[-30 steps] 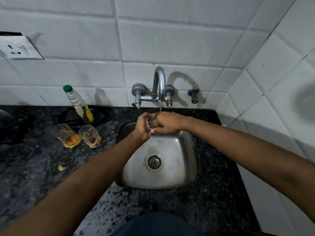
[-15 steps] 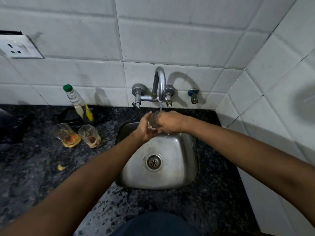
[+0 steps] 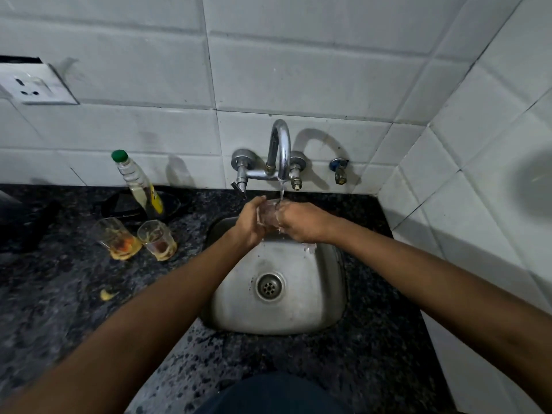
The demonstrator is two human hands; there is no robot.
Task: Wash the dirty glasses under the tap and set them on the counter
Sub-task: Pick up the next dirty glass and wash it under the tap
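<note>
- Both: left hand [image 3: 249,224] and right hand [image 3: 300,222] grip one glass [image 3: 268,215], fingers curled round it.
- Held under running tap [image 3: 280,150], above sink [image 3: 325,306]; forearms stretched forward.

Left hand [image 3: 249,225] and right hand [image 3: 301,222] gripping a clear glass [image 3: 268,215] under the running tap [image 3: 280,150] above the steel sink [image 3: 298,318]; two dirty glasses [image 3: 136,239] and an oil bottle [image 3: 137,182] on the dark desk [image 3: 59,294]

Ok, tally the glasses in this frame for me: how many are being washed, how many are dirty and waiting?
Glass under the tap, held by left hand and right hand: 1
Dirty glasses on the counter: 2
Total: 3
</note>
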